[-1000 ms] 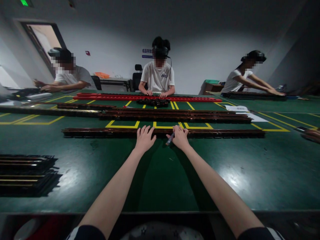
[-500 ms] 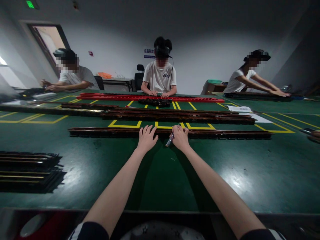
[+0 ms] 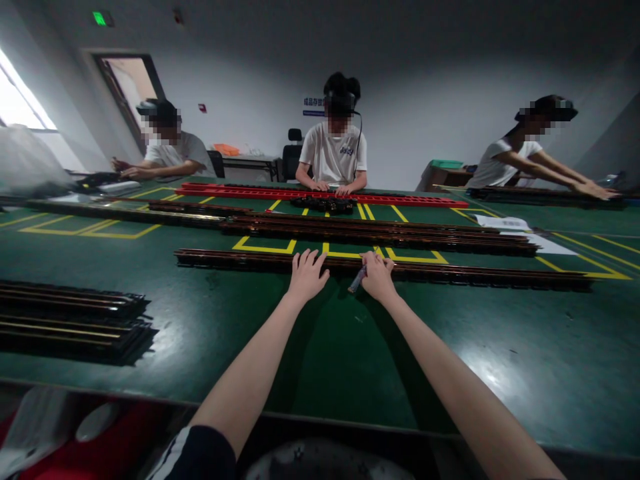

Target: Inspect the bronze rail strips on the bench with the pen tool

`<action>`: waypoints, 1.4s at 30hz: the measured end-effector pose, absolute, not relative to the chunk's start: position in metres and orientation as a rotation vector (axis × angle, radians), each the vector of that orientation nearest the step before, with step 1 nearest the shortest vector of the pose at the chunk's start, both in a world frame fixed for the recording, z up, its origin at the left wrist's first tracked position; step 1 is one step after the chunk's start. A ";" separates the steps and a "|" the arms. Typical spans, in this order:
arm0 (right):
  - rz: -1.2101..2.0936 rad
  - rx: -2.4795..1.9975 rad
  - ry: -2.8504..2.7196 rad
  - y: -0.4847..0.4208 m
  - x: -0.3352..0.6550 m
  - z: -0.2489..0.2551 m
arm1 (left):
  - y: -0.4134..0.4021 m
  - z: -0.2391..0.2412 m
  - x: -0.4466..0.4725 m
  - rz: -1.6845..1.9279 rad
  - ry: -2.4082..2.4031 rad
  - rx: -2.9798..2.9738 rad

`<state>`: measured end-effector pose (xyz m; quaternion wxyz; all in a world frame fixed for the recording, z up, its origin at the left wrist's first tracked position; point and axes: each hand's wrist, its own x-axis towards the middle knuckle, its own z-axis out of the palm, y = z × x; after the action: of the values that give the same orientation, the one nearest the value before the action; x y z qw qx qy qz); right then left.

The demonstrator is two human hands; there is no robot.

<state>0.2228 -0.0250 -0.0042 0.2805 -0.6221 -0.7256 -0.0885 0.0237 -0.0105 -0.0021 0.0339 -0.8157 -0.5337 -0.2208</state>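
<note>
Green tabletop [image 3: 210,303] fills most of the view; red rail [image 3: 260,192] along the far side, bundle of dark strips [image 3: 380,232] nearer, two stacks of similar strips [image 3: 65,337] at near left. One long dark strip [image 3: 344,266] lies crosswise under both hands, flat on the table. Work on it looks under way, judging by the tool against it; no finished fastening can be made out, so what's left on it is unclear. Can't tell if bundle and stacks are done or waiting. Room: bare green runs from strip to near table edge, widest at right; far side is tighter, just a taped gap before the bundle. Strip's left end sits apart from the near-left stacks; right end runs close to yellow tape. Left hand [image 3: 307,277] palm down, fingers spread on strip. Right hand [image 3: 379,277] curled, pinching a slim tool [image 3: 357,281], handle toward near left, tip hidden.
</note>
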 end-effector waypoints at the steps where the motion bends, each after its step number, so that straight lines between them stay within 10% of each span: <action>1: -0.225 -1.652 -1.961 -0.025 0.223 -0.004 | -0.010 -0.002 0.024 -0.682 -1.640 -2.505; 42: -0.400 -1.800 -1.933 -0.027 0.215 -0.001 | -0.009 -0.005 0.023 -0.694 -1.622 -2.499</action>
<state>0.2153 -0.0275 -0.0009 0.2328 -0.6553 -0.7037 -0.1457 0.0234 -0.0085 -0.0046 0.0413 -0.8163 -0.5297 -0.2266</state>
